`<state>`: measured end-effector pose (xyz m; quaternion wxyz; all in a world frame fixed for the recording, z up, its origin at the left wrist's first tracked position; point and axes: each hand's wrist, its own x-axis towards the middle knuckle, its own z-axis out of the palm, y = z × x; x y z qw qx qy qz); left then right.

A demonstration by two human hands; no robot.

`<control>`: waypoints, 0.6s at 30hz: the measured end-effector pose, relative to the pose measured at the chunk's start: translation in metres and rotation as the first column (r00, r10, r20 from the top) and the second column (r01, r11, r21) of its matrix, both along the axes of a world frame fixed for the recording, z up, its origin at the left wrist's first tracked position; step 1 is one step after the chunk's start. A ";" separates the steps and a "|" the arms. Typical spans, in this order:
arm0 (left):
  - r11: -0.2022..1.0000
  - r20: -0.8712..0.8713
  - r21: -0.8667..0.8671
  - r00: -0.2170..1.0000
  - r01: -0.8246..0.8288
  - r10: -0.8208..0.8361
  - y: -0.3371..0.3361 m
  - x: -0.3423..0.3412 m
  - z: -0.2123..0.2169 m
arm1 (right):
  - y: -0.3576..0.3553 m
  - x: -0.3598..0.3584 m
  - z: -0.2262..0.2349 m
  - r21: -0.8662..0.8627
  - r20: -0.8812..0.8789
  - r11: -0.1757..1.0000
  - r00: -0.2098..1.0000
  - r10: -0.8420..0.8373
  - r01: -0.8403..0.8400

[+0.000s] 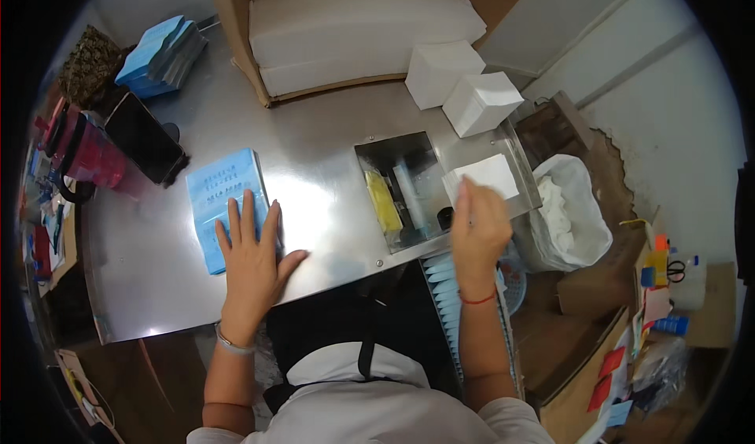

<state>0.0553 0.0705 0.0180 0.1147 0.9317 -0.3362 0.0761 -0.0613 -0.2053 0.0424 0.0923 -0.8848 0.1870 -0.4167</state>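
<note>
My left hand [253,257] lies flat on the lower right part of a blue printed packet [222,178], fingers spread, on the steel table [314,161]. My right hand [481,228] is closed, index finger and thumb together, over the near edge of a small stack of white paper sheets [494,173]. Whatever its fingers hold, if anything, is hidden. Left of that hand, a rectangular opening in the table [399,149] contains a yellow strip-like packet [382,200] and a pale blue tube-shaped thing [409,192]. A small black round object [446,217] sits by the opening's right corner.
Two white paper blocks [481,104] stand before an open carton [240,35] of white paper stacks. Back left are piled blue packets [157,55], a dark phone [143,136] and a pink jug [98,157]. A white-lined bin [586,224] stands right; pale blue packets [444,302] fill a box below.
</note>
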 end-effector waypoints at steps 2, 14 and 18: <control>0.997 0.023 0.042 0.998 0.062 -0.063 0.006 0.001 0.002 | -0.011 -0.002 -0.005 -0.041 -0.089 0.998 0.995 -0.050 0.047; 0.956 0.021 -0.278 0.996 0.091 -0.089 -0.020 0.003 0.006 | -0.042 -0.024 -0.009 0.125 -0.202 0.991 0.977 0.062 -0.037; 0.898 -0.123 -0.281 0.915 0.338 -0.383 -0.073 -0.040 -0.013 | -0.052 -0.023 0.004 0.123 -0.210 0.984 0.966 0.150 -0.126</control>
